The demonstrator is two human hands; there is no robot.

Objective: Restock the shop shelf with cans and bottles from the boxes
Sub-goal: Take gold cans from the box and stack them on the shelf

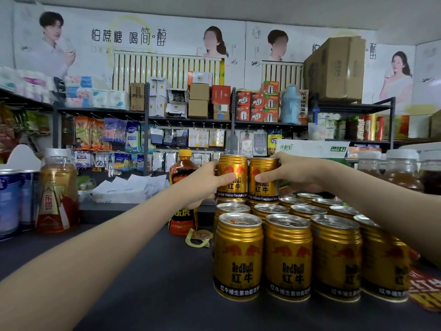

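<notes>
Left grip (205, 185) is clamped round one gold can (232, 177), right grip (293, 173) round the neighbouring can (263, 179); both seem to rest atop the can block (286, 254) on the shelf (143, 283); an off-centre rim could topple them; the orange-capped bottle (183, 168) crowds the left grip.

High up, pale posters (128, 37) around a white radiator (167, 70); lower down, tissue packs (95, 96) (stacked on the left), a blue flask (290, 106), hanging packets (205, 137).
</notes>
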